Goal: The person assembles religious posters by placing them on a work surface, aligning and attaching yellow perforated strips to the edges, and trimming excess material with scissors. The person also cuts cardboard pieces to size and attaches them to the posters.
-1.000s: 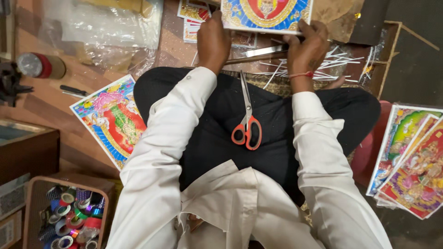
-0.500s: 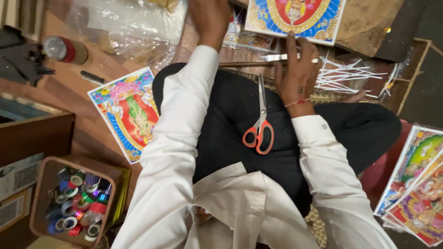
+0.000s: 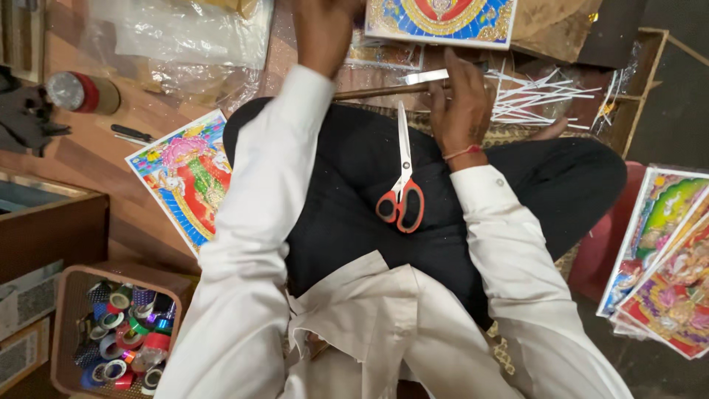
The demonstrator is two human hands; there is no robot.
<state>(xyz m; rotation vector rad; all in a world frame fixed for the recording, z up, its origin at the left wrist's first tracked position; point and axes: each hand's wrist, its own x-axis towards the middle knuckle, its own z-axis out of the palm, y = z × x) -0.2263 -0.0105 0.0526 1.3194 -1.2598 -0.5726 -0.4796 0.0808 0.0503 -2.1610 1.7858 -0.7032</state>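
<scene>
Two hands work the picture [image 3: 442,16]: the left hand [image 3: 325,29] grips its edge, the right hand [image 3: 459,103] lies flat and open on the metal strip [image 3: 428,75]. Keeping that strip pressed level should help; red scissors [image 3: 401,193] wait on the lap.

— Underneath everything?
— A brown wooden floor [image 3: 96,159]. Lying on it: a colourful picture print [image 3: 185,176], a tape roll [image 3: 81,92], clear plastic sheets [image 3: 185,37].
— On the right?
— A stack of prints [image 3: 668,258], white strips [image 3: 546,96].

Shiny steel-bladed scissors with glossy red plastic handles [image 3: 399,193] on matt black cloth trousers [image 3: 354,185]; at nine o'clock, glossy colourful paper print [image 3: 186,176].
</scene>
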